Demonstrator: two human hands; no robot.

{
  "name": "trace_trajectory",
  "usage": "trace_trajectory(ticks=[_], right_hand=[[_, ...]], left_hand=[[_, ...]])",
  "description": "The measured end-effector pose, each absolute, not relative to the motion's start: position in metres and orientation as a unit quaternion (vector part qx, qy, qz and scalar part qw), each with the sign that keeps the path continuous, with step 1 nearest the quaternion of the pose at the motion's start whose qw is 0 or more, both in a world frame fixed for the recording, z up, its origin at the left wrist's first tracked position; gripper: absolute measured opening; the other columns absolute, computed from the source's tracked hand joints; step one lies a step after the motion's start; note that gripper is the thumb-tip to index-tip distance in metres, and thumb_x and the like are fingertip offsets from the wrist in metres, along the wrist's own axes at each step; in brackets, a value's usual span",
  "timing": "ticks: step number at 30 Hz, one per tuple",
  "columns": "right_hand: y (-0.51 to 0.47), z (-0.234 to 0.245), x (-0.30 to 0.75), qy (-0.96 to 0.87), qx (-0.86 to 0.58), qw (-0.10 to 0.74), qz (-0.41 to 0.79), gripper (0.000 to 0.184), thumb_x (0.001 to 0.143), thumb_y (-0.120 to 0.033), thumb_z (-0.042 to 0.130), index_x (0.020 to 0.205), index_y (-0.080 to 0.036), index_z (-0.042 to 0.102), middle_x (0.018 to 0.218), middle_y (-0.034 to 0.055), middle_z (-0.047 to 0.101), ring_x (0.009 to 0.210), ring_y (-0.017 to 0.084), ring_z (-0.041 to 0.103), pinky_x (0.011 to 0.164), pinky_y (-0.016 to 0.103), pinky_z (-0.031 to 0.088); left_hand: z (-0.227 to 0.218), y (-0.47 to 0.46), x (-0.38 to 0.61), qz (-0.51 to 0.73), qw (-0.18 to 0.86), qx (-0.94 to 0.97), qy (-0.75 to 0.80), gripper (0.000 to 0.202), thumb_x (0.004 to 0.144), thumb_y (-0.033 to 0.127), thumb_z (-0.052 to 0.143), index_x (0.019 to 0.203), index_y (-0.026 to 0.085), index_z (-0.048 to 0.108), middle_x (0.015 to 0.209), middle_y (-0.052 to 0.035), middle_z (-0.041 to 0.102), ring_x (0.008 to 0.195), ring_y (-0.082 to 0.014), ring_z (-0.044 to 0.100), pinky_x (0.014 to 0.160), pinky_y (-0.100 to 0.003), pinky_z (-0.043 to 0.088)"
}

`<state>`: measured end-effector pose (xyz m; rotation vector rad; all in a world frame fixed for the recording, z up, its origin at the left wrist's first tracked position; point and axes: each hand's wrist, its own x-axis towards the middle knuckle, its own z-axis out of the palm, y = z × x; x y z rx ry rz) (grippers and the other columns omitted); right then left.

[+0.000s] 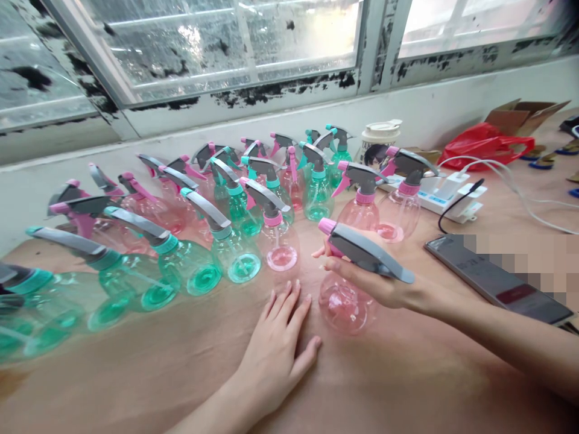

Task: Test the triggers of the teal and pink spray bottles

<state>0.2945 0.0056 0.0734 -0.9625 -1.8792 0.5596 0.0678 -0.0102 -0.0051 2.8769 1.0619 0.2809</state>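
My right hand (375, 280) is wrapped round the neck of a pink spray bottle (346, 307), just under its grey and pink trigger head. The bottle's round clear base is at the tabletop, tilted slightly in view. Flat on the table to its left lies my left hand (283, 337), fingers spread and holding nothing. Just beyond my left fingertips stands another pink spray bottle (281, 247). A green spray bottle (237, 253) is beside that one, on the left.
Rows of green and pink spray bottles (190, 265) fill the table's left and back. A lidded cup (377, 144), power strip (446, 196) with cables, red plastic bag (482, 144) and cardboard box (520, 117) lie toward the right. A phone (493, 277) lies near my right forearm.
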Motion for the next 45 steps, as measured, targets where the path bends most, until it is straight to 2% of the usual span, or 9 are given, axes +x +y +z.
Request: trace_trajectory(ticks=[7, 12, 16, 21, 26, 31, 39, 42, 45], right_hand=[[0.0064, 0.0709, 0.2944, -0.739, -0.399, 0.486, 0.241, 0.012, 0.088, -0.033, 0.058, 0.087, -0.022, 0.059, 0.067, -0.0024, 0.053, 0.053, 0.012, 0.049, 0.052, 0.026, 0.044], [0.006, 0.0697, 0.2933, -0.727, -0.378, 0.497, 0.284, 0.017, 0.086, -0.028, 0.059, 0.101, -0.02, 0.062, 0.088, 0.0038, 0.064, 0.072, 0.017, 0.063, 0.068, 0.03, 0.053], [0.0053, 0.0711, 0.2927, -0.728, -0.377, 0.495, 0.29, 0.021, 0.086, -0.029, 0.059, 0.105, -0.018, 0.061, 0.091, 0.0053, 0.065, 0.069, 0.017, 0.065, 0.064, 0.03, 0.054], [0.0043, 0.0729, 0.2922, -0.731, -0.376, 0.493, 0.285, 0.02, 0.086, -0.025, 0.057, 0.105, -0.018, 0.06, 0.099, 0.0072, 0.068, 0.086, 0.02, 0.068, 0.074, 0.03, 0.056], [0.004, 0.0725, 0.292, -0.725, -0.383, 0.499, 0.281, 0.02, 0.086, -0.028, 0.058, 0.104, -0.019, 0.062, 0.094, 0.0058, 0.068, 0.077, 0.019, 0.068, 0.067, 0.03, 0.055], [0.0041, 0.0763, 0.2927, -0.734, -0.388, 0.478, 0.286, 0.019, 0.086, -0.024, 0.058, 0.104, -0.018, 0.062, 0.102, 0.0063, 0.067, 0.09, 0.019, 0.067, 0.079, 0.03, 0.055], [0.0072, 0.0735, 0.2944, -0.755, -0.373, 0.481, 0.244, 0.005, 0.088, -0.026, 0.056, 0.089, -0.022, 0.058, 0.086, 0.0015, 0.061, 0.079, 0.016, 0.062, 0.073, 0.028, 0.051], [0.0064, 0.0746, 0.2943, -0.759, -0.386, 0.474, 0.226, 0.01, 0.089, -0.029, 0.057, 0.082, -0.022, 0.053, 0.076, -0.0013, 0.055, 0.068, 0.014, 0.056, 0.066, 0.027, 0.049], [0.0065, 0.0749, 0.2943, -0.762, -0.385, 0.465, 0.234, 0.013, 0.09, -0.029, 0.056, 0.081, -0.022, 0.049, 0.073, -0.002, 0.053, 0.066, 0.013, 0.055, 0.065, 0.027, 0.048]], left_hand=[[-0.0065, -0.0095, 0.0673, 0.092, 0.02, 0.935, 0.342, 0.053, 0.097, 0.035, 0.052, 0.144, 0.012, 0.044, 0.156, -0.018, 0.033, 0.144, -0.0327, 0.03, 0.114, -0.057, 0.029], [-0.0085, -0.0084, 0.0669, 0.097, 0.021, 0.935, 0.34, 0.053, 0.098, 0.037, 0.051, 0.145, 0.014, 0.043, 0.157, -0.0162, 0.033, 0.144, -0.0318, 0.03, 0.114, -0.056, 0.028], [-0.0083, -0.008, 0.0662, 0.095, 0.022, 0.936, 0.339, 0.053, 0.098, 0.037, 0.05, 0.145, 0.014, 0.042, 0.157, -0.0165, 0.033, 0.144, -0.0318, 0.029, 0.114, -0.056, 0.029], [-0.0075, -0.0087, 0.0662, 0.1, 0.028, 0.935, 0.339, 0.053, 0.098, 0.037, 0.051, 0.145, 0.014, 0.043, 0.157, -0.0162, 0.032, 0.144, -0.0325, 0.029, 0.114, -0.057, 0.028], [-0.008, -0.0091, 0.0664, 0.096, 0.021, 0.935, 0.34, 0.054, 0.098, 0.037, 0.051, 0.145, 0.014, 0.043, 0.157, -0.0163, 0.032, 0.144, -0.0317, 0.029, 0.115, -0.056, 0.028], [-0.0084, -0.0091, 0.0658, 0.1, 0.022, 0.934, 0.342, 0.053, 0.098, 0.038, 0.05, 0.145, 0.015, 0.043, 0.156, -0.0154, 0.033, 0.144, -0.0314, 0.03, 0.114, -0.056, 0.028], [-0.0075, -0.0096, 0.0663, 0.106, 0.028, 0.935, 0.338, 0.053, 0.097, 0.036, 0.052, 0.144, 0.013, 0.044, 0.156, -0.0165, 0.035, 0.144, -0.0325, 0.03, 0.114, -0.057, 0.028], [-0.0079, -0.0095, 0.0664, 0.105, 0.026, 0.935, 0.339, 0.052, 0.097, 0.036, 0.051, 0.144, 0.013, 0.044, 0.155, -0.0167, 0.035, 0.144, -0.0322, 0.03, 0.114, -0.056, 0.028], [-0.0078, -0.0093, 0.0663, 0.1, 0.022, 0.935, 0.341, 0.053, 0.097, 0.037, 0.051, 0.144, 0.014, 0.044, 0.156, -0.0169, 0.034, 0.144, -0.0319, 0.03, 0.114, -0.056, 0.028]])
